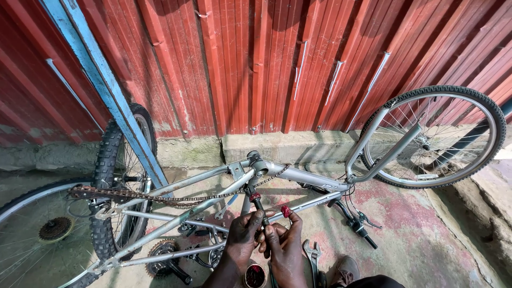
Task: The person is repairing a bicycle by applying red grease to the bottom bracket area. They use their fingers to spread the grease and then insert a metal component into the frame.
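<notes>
Gripping a dark tool (260,205) between both hands: left hand (242,234) curled round its shaft, right hand (285,248) pinching a small red piece (286,212). Lay on its side across the concrete floor (421,240), the grey bicycle frame (213,200), chain (133,196) slack, keeping the crank area within reach.

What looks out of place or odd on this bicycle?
The rusty chain is off its sprockets, draped loose over the upturned silver frame. Both hands, left hand and right hand, grip a crank arm.

no packages, signs or screens in view — none at all.
</notes>
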